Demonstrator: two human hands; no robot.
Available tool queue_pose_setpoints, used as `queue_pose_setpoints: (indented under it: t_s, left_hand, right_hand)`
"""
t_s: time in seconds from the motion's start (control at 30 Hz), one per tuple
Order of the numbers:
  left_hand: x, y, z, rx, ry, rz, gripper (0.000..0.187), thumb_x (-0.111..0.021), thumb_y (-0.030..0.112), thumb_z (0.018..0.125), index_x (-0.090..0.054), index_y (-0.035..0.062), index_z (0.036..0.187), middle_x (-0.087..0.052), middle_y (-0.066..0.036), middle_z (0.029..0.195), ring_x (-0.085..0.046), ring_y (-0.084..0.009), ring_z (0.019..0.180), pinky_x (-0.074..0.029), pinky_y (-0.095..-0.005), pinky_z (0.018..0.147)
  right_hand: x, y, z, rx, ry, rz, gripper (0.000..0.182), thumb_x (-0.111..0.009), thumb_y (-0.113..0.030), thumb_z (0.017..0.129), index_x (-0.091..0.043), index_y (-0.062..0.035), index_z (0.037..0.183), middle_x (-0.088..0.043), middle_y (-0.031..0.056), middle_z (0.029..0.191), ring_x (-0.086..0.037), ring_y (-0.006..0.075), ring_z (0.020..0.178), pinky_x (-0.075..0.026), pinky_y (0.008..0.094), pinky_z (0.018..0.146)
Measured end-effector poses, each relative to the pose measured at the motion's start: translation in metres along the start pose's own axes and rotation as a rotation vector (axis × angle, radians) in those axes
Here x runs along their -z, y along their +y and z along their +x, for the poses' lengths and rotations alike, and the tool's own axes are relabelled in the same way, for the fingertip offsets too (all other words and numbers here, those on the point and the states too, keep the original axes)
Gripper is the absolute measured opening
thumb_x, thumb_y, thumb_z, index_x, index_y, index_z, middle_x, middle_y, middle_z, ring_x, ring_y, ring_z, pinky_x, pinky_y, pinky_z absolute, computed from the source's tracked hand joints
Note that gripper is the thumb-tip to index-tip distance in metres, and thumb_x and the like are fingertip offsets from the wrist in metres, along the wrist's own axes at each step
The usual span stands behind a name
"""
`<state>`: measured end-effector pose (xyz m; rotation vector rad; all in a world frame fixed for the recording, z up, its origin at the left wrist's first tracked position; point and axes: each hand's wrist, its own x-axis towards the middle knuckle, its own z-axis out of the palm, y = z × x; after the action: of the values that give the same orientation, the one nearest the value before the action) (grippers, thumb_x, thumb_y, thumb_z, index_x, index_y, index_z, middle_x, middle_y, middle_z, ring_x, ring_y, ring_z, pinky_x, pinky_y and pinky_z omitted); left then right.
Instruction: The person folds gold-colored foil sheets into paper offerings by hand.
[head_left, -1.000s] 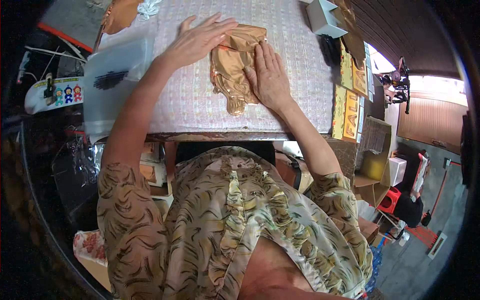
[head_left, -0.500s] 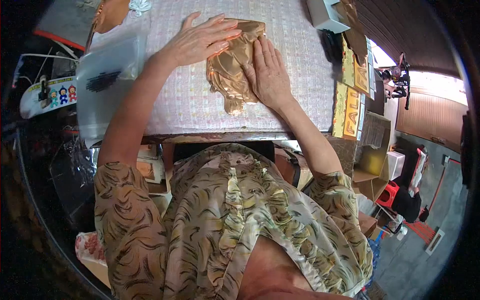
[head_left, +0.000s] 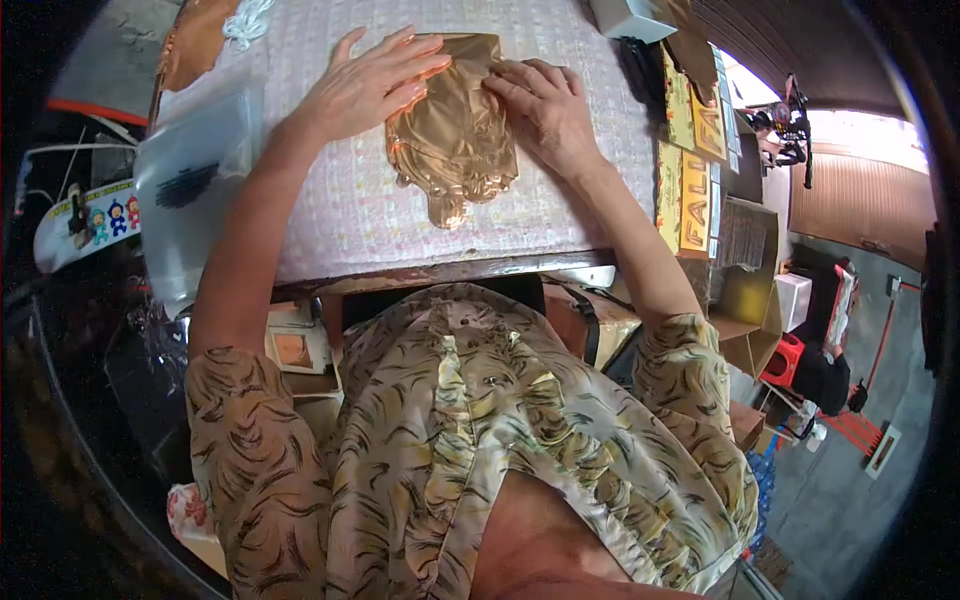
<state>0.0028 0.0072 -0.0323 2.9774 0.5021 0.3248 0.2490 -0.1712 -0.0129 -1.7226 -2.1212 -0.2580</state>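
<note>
Smoothing out, I judged: my left hand (head_left: 368,90) lay spread on the copper-coloured foil (head_left: 450,130); my right hand (head_left: 550,108) apparently pinched its right edge. Next, creases wanted gentle pressing!

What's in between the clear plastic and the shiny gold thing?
In the head view, the left forearm crosses between the clear plastic and the shiny gold thing; the rest is bare patterned cloth.

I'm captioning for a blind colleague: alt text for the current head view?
A person's left hand lies over the upper left edge of a coppery foil piece  on a cloth-covered table; the right hand is at its upper right edge. Clear plastic lies at left.
</note>
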Motion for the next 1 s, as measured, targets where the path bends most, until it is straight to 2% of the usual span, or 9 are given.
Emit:
queue_pose_setpoints:
  t_s: [0.13, 0.23, 0.3, 0.33, 0.47, 0.53, 0.63, 0.83, 1.0]
  left_hand:
    - [-0.002, -0.001, -0.001, 0.017, -0.001, 0.015, 0.047, -0.043, 0.041, 0.111, -0.045, 0.0349, 0.158, -0.036, 0.007, 0.169, -0.029, -0.0201, 0.157, -0.009, -0.0592, 0.126]
    - [0.006, 0.003, -0.003, -0.046, 0.121, 0.010, 0.041, -0.052, 0.036, 0.109, -0.057, 0.0288, 0.149, -0.049, 0.004, 0.161, -0.038, -0.0200, 0.153, -0.018, -0.0548, 0.123]
    - [0.020, 0.003, -0.006, -0.232, 0.336, -0.375, 0.042, -0.059, 0.031, 0.103, -0.063, 0.0145, 0.142, -0.054, -0.015, 0.155, -0.043, -0.0351, 0.149, -0.030, -0.0572, 0.120]
    - [0.025, 0.010, -0.001, 0.062, 0.111, -0.335, 0.045, -0.061, 0.039, 0.102, -0.063, 0.0190, 0.143, -0.049, -0.011, 0.160, -0.032, -0.0362, 0.154, -0.020, -0.0654, 0.121]
    - [0.016, -0.004, -0.043, 0.185, 0.279, -0.415, 0.045, -0.064, 0.041, 0.101, -0.065, 0.0194, 0.140, -0.052, -0.008, 0.158, -0.032, -0.0382, 0.154, -0.020, -0.0652, 0.121]
    - [0.008, -0.005, -0.071, 0.124, 0.343, -0.074, 0.030, -0.064, 0.025, 0.103, -0.071, 0.0196, 0.132, -0.064, 0.002, 0.144, -0.049, -0.0219, 0.145, -0.028, -0.0483, 0.117]
    - [0.029, 0.024, -0.090, 0.088, 0.286, -0.113, 0.021, -0.071, 0.016, 0.097, -0.076, 0.0131, 0.116, -0.073, 0.000, 0.128, -0.056, -0.0228, 0.137, -0.034, -0.0442, 0.112]
    - [0.026, 0.046, -0.093, 0.010, 0.324, -0.081, 0.021, -0.073, 0.017, 0.095, -0.078, 0.0148, 0.115, -0.075, 0.002, 0.122, -0.061, -0.0166, 0.128, -0.036, -0.0460, 0.110]
    - [0.023, 0.047, -0.093, -0.016, 0.294, -0.092, 0.024, -0.072, 0.017, 0.096, -0.077, 0.0145, 0.119, -0.074, 0.000, 0.125, -0.059, -0.0175, 0.131, -0.035, -0.0469, 0.112]
  right_hand:
    - [-0.006, 0.008, -0.004, 0.025, -0.009, 0.036, 0.040, -0.074, -0.012, 0.090, -0.073, -0.0207, 0.129, -0.069, -0.0016, 0.133, -0.057, 0.0256, 0.131, -0.036, 0.0451, 0.110]
    - [-0.003, 0.009, -0.003, 0.056, -0.020, 0.001, 0.040, -0.074, -0.012, 0.091, -0.073, -0.0214, 0.130, -0.069, -0.0021, 0.132, -0.058, 0.0249, 0.130, -0.036, 0.0443, 0.109]
    - [-0.006, 0.010, -0.003, 0.083, -0.015, 0.012, 0.039, -0.074, -0.013, 0.092, -0.073, -0.0225, 0.130, -0.070, -0.0027, 0.130, -0.059, 0.0233, 0.128, -0.036, 0.0436, 0.109]
    - [-0.006, 0.009, -0.003, 0.071, -0.018, -0.009, 0.038, -0.074, -0.013, 0.092, -0.074, -0.0232, 0.129, -0.070, -0.0031, 0.130, -0.060, 0.0226, 0.127, -0.036, 0.0432, 0.109]
    - [-0.006, 0.007, -0.001, 0.052, -0.012, -0.008, 0.037, -0.074, -0.013, 0.093, -0.075, -0.0247, 0.128, -0.071, -0.0036, 0.128, -0.061, 0.0216, 0.125, -0.036, 0.0422, 0.109]
    - [-0.006, 0.009, -0.004, 0.038, -0.013, 0.001, 0.037, -0.073, -0.013, 0.093, -0.075, -0.0248, 0.128, -0.071, -0.0035, 0.127, -0.061, 0.0216, 0.125, -0.036, 0.0418, 0.109]
    - [-0.009, 0.009, -0.003, 0.056, 0.007, 0.037, 0.037, -0.073, -0.012, 0.094, -0.075, -0.0249, 0.129, -0.072, -0.0033, 0.126, -0.062, 0.0215, 0.124, -0.036, 0.0412, 0.110]
    - [-0.008, 0.009, -0.004, 0.046, 0.000, -0.007, 0.039, -0.072, -0.011, 0.094, -0.074, -0.0261, 0.130, -0.072, -0.0032, 0.128, -0.063, 0.0201, 0.123, -0.036, 0.0394, 0.109]
    - [-0.006, 0.006, -0.003, 0.030, -0.011, -0.002, 0.040, -0.070, -0.009, 0.095, -0.074, -0.0261, 0.131, -0.072, -0.0035, 0.129, -0.063, 0.0203, 0.123, -0.036, 0.0391, 0.109]
